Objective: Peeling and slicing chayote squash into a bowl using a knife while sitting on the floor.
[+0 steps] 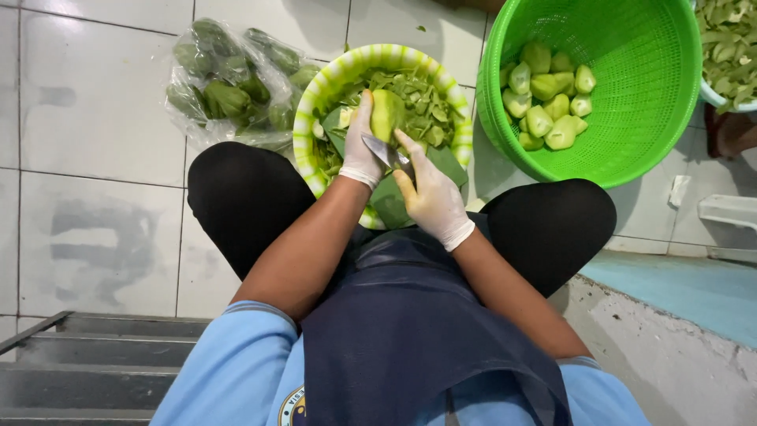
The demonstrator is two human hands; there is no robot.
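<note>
- Two gloved hands meet over a green-and-white striped bowl (309, 106) in the head view, set on the tiled floor (95, 118) just beyond the person's knees.
- The left hand (361, 146) has its grip closed round a pale green chayote (387, 114), thumb on top, holding it above the bowl so that falling peel would land inside.
- The right hand (432, 199) is clenched on a knife (385, 150), whose blade slants up and left to the fruit's lower side; the grip sits close to the blade, which seems to suit fine cuts.
- Inside the bowl lie green peelings (430, 110) and what looks like a dark green board (390, 205) under the hands.
- A clear plastic bag (229, 91) of dark, unpeeled chayotes lies far left, touching the bowl's rim and within the left hand's reach.
- A bright green perforated basket (631, 47) stands far right with peeled pale pieces (548, 99) heaped in it, kept apart from the scraps.
- At the far right edge another bowl (714, 95) holds more peelings; it is partly cut off.
</note>
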